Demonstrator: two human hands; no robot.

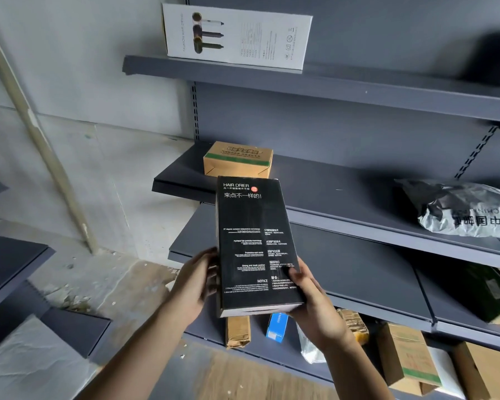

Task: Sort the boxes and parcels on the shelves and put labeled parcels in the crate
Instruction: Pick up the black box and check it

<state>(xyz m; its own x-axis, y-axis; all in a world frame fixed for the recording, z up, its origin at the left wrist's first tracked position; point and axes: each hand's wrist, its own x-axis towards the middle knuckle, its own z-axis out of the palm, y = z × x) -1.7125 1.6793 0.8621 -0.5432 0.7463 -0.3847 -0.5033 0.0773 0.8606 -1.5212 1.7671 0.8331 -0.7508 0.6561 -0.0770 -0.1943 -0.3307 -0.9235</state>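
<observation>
I hold a tall black hair drier box (248,243) upright in front of the grey shelving, its printed back facing me. My left hand (195,281) grips its left edge. My right hand (312,307) grips its lower right corner, thumb on the face. Behind it a small brown carton with a green stripe (238,160) sits on the middle shelf (344,197). A white hair drier box (237,36) stands on the top shelf (329,85). A grey plastic mail parcel (462,209) lies at the right of the middle shelf. No crate is in view.
On the bottom level lie a taped brown parcel (238,332), a blue and white box (277,327), a white bag (309,346) and brown cartons (407,356). A dark box (485,290) sits on the lower shelf at right. Another shelf unit (12,272) stands at left.
</observation>
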